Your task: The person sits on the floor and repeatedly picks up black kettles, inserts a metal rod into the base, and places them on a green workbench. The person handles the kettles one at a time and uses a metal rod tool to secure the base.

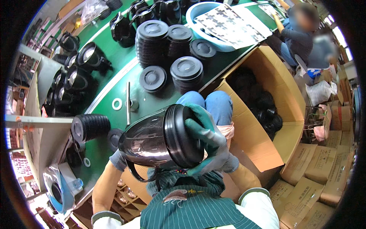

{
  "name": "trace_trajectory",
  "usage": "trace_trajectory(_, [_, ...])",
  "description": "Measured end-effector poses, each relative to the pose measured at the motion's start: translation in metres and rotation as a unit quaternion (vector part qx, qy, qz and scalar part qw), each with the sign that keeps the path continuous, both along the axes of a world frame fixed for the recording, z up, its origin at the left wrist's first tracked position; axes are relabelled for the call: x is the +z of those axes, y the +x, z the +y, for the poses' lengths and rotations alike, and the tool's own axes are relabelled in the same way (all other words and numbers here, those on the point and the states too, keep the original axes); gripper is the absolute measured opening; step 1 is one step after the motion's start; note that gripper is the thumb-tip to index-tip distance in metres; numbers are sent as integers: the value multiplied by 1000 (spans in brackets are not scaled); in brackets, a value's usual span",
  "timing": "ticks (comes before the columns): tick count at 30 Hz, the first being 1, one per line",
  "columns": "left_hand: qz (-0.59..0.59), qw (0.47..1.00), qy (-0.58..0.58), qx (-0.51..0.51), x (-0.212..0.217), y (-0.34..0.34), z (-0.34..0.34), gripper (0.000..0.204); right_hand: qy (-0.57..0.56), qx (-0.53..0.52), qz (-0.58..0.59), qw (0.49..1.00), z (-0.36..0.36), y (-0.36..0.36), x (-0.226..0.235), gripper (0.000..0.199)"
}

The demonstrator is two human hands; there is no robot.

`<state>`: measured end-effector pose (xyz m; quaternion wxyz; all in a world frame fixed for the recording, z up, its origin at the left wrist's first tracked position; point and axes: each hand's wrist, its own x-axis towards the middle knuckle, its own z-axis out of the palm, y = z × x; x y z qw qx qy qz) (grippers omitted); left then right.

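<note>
A glossy black jug (146, 137) with a handle lies tilted on its side above my lap. My right hand (209, 139), in a green and grey glove, is wrapped round the ribbed black round cap (179, 133) at the jug's wide end. Of my left hand (118, 160) only the grey glove cuff shows; it goes behind the jug's narrow end and supports it, with the fingers hidden. Just beyond the jug, a metal rod (128, 101) stands by a white ring (117, 104) on the green table (118, 82).
Stacked black round caps (152, 42) stand ahead, with a tipped stack (91, 128) at left. Several black jugs (91, 55) are at the far left. A blue basin (194, 13) holds patterned sheets. An open carton (282, 68) with black parts is at right; a person (297, 40) sits beyond.
</note>
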<state>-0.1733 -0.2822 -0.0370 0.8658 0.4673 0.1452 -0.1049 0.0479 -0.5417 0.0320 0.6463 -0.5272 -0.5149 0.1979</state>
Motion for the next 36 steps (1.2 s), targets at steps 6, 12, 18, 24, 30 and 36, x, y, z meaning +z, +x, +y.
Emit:
trace_trajectory(6, [5, 1000, 11, -17, 6, 15, 1, 39, -24, -37, -86, 995, -15, 15, 5, 106])
trace_trajectory(12, [-3, 1000, 6, 5, -1, 15, -4, 37, -19, -5, -67, 998, -13, 15, 6, 110])
trace_trajectory(18, [-25, 996, 22, 86, -9, -4, -7, 35, -68, -10, 33, 997, -3, -3, 0, 112])
trace_trajectory(24, [-64, 948, 198, 242, 5, -18, -8, 33, -99, -44, 158, 982, 6, -14, 8, 100])
trace_trajectory(30, [-122, 718, 647, 227, 45, -18, 14, 31, -113, -60, 285, 950, 11, -16, -32, 64])
trace_trajectory(36, [-371, 444, 812, 81, 133, 19, -3, 26, -217, 8, 521, 825, -8, 8, -44, 57])
